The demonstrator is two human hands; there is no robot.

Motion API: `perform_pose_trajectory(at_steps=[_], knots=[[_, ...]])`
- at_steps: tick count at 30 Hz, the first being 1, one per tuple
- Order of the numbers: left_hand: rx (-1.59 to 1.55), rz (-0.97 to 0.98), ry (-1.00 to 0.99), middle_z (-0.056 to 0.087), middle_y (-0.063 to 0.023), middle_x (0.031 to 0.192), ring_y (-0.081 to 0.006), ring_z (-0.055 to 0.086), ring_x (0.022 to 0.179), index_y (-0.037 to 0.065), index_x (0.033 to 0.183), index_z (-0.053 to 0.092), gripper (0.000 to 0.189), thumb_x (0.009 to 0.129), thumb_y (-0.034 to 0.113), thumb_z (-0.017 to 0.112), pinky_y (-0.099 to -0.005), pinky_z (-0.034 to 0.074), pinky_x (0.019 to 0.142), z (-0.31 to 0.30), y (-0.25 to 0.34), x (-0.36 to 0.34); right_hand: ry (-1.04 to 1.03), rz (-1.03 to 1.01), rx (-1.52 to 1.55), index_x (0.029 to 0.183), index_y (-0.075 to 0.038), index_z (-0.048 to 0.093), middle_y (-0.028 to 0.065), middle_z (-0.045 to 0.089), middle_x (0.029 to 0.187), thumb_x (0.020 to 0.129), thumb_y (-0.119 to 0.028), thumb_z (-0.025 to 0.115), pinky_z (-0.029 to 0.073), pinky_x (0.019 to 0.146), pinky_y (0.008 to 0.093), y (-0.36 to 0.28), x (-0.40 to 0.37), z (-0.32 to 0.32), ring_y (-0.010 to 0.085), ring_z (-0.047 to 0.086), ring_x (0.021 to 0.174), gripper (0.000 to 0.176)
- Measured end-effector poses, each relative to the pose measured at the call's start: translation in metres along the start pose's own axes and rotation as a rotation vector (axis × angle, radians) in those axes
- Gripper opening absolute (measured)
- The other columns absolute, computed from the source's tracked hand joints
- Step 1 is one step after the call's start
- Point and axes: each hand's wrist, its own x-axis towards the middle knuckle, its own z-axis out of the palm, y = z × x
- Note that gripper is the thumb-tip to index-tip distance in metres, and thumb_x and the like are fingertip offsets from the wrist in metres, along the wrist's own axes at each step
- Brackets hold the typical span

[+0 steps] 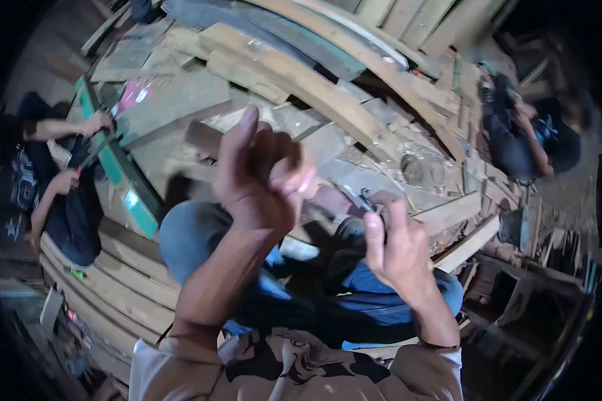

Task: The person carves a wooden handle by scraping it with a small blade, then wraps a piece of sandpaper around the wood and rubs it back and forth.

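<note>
My left hand [259,175] is raised in front of my knee, its fingers curled in and one digit pointing up. What it holds, if anything, I cannot make out. Lower and to the right, my right hand [403,248] is closed, with the thumb pressed toward the curled fingers. A small dark, shiny metal thing [364,198] shows at its fingertips. Both hands are above my lap, over blue jeans [381,301], and apart from each other. Past them lie wood offcuts and boards.
Long planks [301,73] curve across the far side. At left a person [53,174] grips a tool over a green-edged board [124,170]. Another person [535,127] sits at the right. Stacked boards [114,267] lie on my left, a wooden rack [522,294] on my right.
</note>
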Motion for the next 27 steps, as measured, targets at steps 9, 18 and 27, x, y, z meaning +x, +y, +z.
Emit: perform_pose_trajectory(at_steps=[9, 18, 27], knots=[[0.036, -0.031, -0.047, 0.024, 0.0041, 0.042, -0.0125, 0.028, 0.037, 0.022, 0.05, 0.025, 0.055, 0.094, 0.044, 0.049, -0.0287, 0.028, 0.048, 0.002, -0.001, 0.002, -0.01, -0.122, -0.075, 0.088, -0.006, 0.062, 0.0108, 0.058, 0.071, 0.091, -0.017, 0.065, 0.045, 0.042, 0.0388, 0.001, 0.001, 0.008, 0.0276, 0.059, 0.05, 0.012], [0.023, -0.022, 0.084, 0.026, 0.0043, 0.042, -0.012, 0.028, 0.036, 0.022, 0.051, 0.025, 0.053, 0.092, 0.039, 0.053, -0.0289, 0.028, 0.047, 0.002, -0.01, 0.005, -0.06, -0.078, -0.085, 0.086, -0.005, 0.061, 0.0123, 0.056, 0.067, 0.091, -0.016, 0.065, 0.046, 0.042, 0.0404, -0.001, 0.002, 0.014, 0.0297, 0.059, 0.049, 0.013], [-0.012, 0.007, 0.175, 0.027, 0.0039, 0.043, -0.0122, 0.028, 0.035, 0.022, 0.052, 0.025, 0.052, 0.089, 0.034, 0.059, -0.0298, 0.029, 0.047, 0.0, -0.014, 0.006, -0.067, -0.07, -0.082, 0.083, -0.004, 0.059, 0.0126, 0.055, 0.063, 0.092, -0.016, 0.064, 0.046, 0.04, 0.0403, -0.007, 0.001, 0.017, 0.0303, 0.057, 0.046, 0.016]])
